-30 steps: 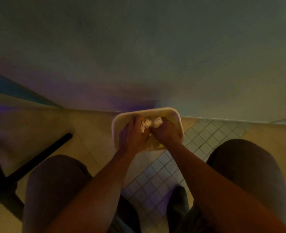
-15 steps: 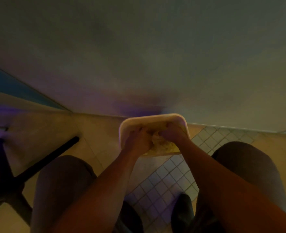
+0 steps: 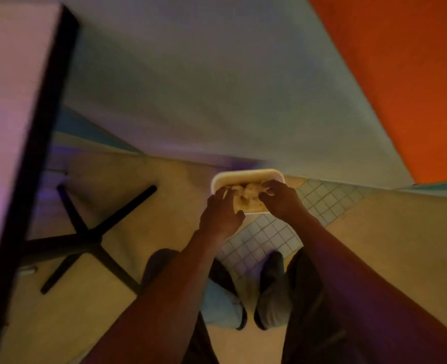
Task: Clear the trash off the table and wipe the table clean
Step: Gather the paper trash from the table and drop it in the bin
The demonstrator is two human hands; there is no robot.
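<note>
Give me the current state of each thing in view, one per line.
Bin: upright on the floor by the wall, open, crumpled paper inside.
Paper trash: in the bin, under both hands.
Left hand: over the bin, fingers spread, holding nothing visible.
Right hand: fingertips on the paper; grip unclear.
Table: at left, visible top bare.

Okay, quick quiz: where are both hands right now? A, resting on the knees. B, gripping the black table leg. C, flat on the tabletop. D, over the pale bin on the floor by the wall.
D: the left hand and right hand are over the open bin on the floor, above the crumpled trash inside it.
</note>
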